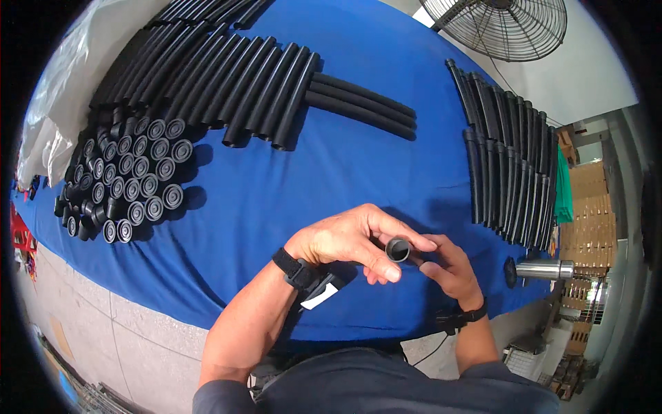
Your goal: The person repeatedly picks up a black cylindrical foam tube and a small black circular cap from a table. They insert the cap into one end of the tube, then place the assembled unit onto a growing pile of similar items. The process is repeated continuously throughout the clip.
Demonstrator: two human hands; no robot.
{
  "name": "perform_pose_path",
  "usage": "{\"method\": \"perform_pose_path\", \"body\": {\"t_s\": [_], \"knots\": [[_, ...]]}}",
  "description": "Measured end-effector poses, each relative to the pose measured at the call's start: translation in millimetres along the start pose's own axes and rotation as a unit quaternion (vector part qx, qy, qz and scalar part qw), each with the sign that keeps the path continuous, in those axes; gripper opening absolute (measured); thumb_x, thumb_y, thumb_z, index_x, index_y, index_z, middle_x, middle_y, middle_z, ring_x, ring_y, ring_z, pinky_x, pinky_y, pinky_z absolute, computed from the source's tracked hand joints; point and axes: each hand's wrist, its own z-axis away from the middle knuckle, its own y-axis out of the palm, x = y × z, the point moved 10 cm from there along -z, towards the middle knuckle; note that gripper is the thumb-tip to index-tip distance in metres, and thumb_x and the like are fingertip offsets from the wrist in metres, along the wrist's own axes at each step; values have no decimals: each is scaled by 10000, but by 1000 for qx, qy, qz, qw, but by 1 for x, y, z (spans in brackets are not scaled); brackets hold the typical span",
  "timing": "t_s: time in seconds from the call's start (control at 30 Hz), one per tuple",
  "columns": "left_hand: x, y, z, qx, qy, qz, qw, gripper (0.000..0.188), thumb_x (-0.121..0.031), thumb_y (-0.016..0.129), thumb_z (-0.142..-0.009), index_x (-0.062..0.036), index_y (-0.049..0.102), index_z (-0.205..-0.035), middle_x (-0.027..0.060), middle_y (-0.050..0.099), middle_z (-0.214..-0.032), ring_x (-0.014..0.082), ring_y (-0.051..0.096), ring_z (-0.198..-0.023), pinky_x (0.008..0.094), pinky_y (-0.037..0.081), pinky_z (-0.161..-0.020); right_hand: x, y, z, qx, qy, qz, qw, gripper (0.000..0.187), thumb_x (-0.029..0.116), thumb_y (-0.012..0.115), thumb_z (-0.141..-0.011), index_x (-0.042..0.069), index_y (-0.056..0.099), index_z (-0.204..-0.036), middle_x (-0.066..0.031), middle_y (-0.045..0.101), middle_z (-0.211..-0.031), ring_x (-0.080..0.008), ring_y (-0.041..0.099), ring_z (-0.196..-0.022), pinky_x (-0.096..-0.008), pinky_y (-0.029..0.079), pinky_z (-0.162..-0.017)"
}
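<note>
Near the front edge of the blue-covered table, my left hand pinches a round black tube between thumb and fingers. The tube's hollow end points up at me, and its length is hidden. Close by on the right is my right hand, its thumb and bent fingers apart beside the tube. Whether its fingertips touch the tube I cannot tell. Black straps circle both wrists, and a white tag hangs at the left one.
Long black tubes lie in rows at the far left, with ringed black caps clustered before them. Three rough-surfaced black rods lie crosswise. More black tubes are stacked right, near a silver cylinder and a fan.
</note>
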Motion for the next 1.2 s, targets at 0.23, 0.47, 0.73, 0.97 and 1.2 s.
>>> {"method": "perform_pose_path", "body": {"t_s": [0.23, 0.47, 0.73, 0.97, 1.2], "knots": [[-2, -1, 0, -4, 17, 28, 999, 627, -7, 877, -721, 57, 650, -1302, 218, 662, -1311, 279, 623, -1251, 366, 522, -1023, 12, 10, -4, 21, -54, 76, 995, 629, 145, 817, -845, -7, 539, -1388, -99, 671, -1139, -220, 639, -1107, -347, 474, -994], [-21, -5, 1, -26, 73, 15, 997, 560, -135, 811, -859, 23, 618, -1361, 147, 722, -1053, 147, 678, -807, 254, 508, -649, -7, 9, -2, 21, -7, -20, 1000, 490, 122, 809, -843, -1, 602, -1270, -100, 693, -1104, -194, 660, -1065, -331, 507, -935], [-23, -34, -1, -216, 78, -137, 964, 499, -222, 613, -1033, -65, 501, -1493, -21, 591, -749, 48, 559, -599, 208, 438, -508, -1, 14, -25, -93, -9, -555, 827, 270, 76, 678, -924, 24, 615, -1182, -73, 597, -1004, -222, 580, -1000, -349, 472, -957], [-14, -29, -4, -150, 71, -137, 977, 540, -13, 630, -944, -134, 564, -1466, -17, 575, -767, 62, 555, -648, 228, 454, -560, -27, 33, -27, -69, 65, -782, 616, 312, 209, 651, -1010, 38, 588, -1263, -93, 657, -1187, -232, 615, -1142, -386, 500, -1031], [-24, -21, -1, -162, 49, -154, 973, 518, -32, 770, -863, -123, 663, -1361, -26, 595, -739, 62, 556, -631, 225, 461, -569, -38, 59, -12, -81, 155, -676, 716, 324, 270, 631, -1026, 11, 612, -1219, -122, 664, -1190, -193, 634, -1128, -301, 533, -990]]}}
